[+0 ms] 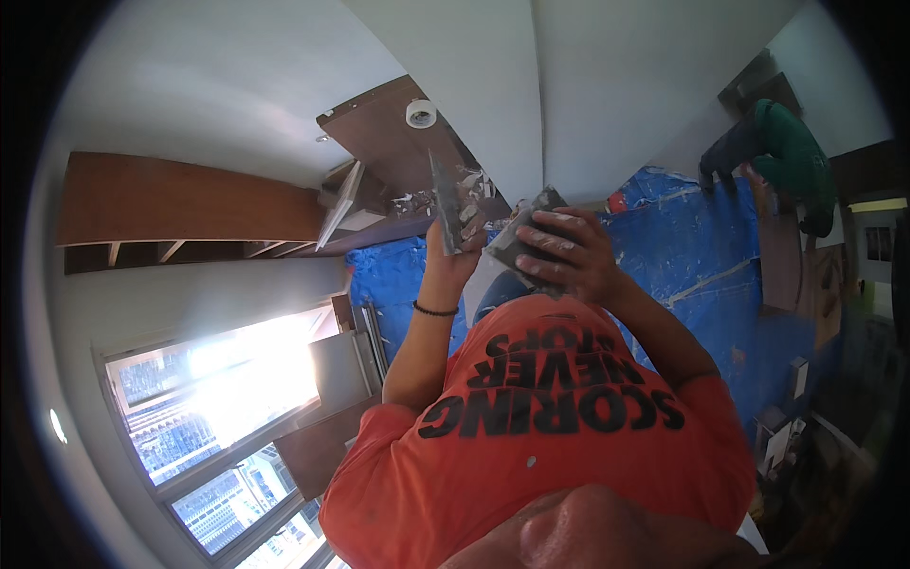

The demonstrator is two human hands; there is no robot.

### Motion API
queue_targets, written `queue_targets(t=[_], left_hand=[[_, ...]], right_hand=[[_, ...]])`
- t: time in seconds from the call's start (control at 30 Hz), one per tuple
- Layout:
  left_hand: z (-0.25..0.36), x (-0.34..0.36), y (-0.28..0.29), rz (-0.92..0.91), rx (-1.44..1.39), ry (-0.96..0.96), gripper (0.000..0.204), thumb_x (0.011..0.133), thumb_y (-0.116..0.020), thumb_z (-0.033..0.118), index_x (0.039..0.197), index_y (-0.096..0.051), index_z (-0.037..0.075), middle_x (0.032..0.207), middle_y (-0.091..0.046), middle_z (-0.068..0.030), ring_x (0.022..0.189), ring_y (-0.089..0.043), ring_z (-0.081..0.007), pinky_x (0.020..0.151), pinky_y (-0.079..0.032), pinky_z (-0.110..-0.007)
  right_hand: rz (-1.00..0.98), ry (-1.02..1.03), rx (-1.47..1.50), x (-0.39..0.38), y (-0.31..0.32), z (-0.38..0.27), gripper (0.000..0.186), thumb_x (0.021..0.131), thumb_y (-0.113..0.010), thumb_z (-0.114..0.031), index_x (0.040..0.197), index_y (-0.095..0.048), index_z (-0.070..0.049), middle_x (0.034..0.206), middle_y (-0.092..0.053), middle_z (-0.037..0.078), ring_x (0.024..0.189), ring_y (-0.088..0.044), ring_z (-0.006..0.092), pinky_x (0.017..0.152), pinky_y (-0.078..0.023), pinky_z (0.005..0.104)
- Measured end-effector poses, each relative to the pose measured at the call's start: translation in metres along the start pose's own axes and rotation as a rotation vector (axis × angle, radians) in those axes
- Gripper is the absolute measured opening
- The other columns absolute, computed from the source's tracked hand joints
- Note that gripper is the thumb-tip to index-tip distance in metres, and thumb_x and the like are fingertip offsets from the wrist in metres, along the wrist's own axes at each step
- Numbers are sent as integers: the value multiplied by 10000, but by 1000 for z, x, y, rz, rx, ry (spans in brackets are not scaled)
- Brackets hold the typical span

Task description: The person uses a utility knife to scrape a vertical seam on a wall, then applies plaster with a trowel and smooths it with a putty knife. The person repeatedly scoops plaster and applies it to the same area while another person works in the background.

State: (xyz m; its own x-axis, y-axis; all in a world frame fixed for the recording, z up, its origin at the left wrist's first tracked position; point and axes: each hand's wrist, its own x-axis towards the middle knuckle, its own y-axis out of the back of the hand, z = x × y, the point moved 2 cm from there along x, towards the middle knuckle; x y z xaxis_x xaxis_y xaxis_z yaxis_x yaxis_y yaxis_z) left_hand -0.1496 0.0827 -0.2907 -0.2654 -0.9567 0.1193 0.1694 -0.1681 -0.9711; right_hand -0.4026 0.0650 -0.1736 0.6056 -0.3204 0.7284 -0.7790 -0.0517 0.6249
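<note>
My left hand [455, 248] is closed on a thin grey blade [443, 190], which stands nearly upright and is seen almost edge-on. My right hand [575, 254] wraps its whitish, smeared fingers over a dark grey rectangular plate [517, 245], tilted toward the left hand. Both flat pieces look like plastering tools, but their handles are hidden. A small gap separates the two hands in front of my orange shirt [559, 379]. Just beyond the tools are pale scraps [479, 182] on a brown surface.
A roll of white tape [421, 114] rests on a brown board [374, 128]. Pale wall panels [607, 85] rise ahead. Blue sheeting [682, 256] covers the floor. At the right, a person in green [791, 156] bends over. A bright window [227, 389] is at the left.
</note>
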Motion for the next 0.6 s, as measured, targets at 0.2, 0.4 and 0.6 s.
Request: queue_targets(t=[0.2,0.4,0.6], left_hand=[[-51,45,-61,699,250,349,435,1097,-443,337,1446,-490,82,1089,-656,-46,796,-637,-106,584,-540,-212],[-66,42,-13,412,111,688,388,1098,-427,359,1372,-544,110,1212,-630,-49,1004,-671,-190,840,-600,-326],[-128,59,15,-358,140,860,437,1077,-466,320,1418,-494,48,1312,-597,-101,1137,-641,-197,903,-602,-324]], right_hand=[[-65,-121,-160,-3,-49,-12,357,919,-609,-246,1257,-705,-310,1363,-644,-42,1257,-572,212,1105,-451,439],[54,-357,-333,-30,-36,-27,333,861,-684,-178,1168,-737,-295,1306,-677,-37,1239,-590,226,1074,-478,442],[151,-610,-511,-71,-8,-44,317,841,-711,-202,1154,-748,-234,1319,-679,-4,1202,-615,250,1017,-483,424]])
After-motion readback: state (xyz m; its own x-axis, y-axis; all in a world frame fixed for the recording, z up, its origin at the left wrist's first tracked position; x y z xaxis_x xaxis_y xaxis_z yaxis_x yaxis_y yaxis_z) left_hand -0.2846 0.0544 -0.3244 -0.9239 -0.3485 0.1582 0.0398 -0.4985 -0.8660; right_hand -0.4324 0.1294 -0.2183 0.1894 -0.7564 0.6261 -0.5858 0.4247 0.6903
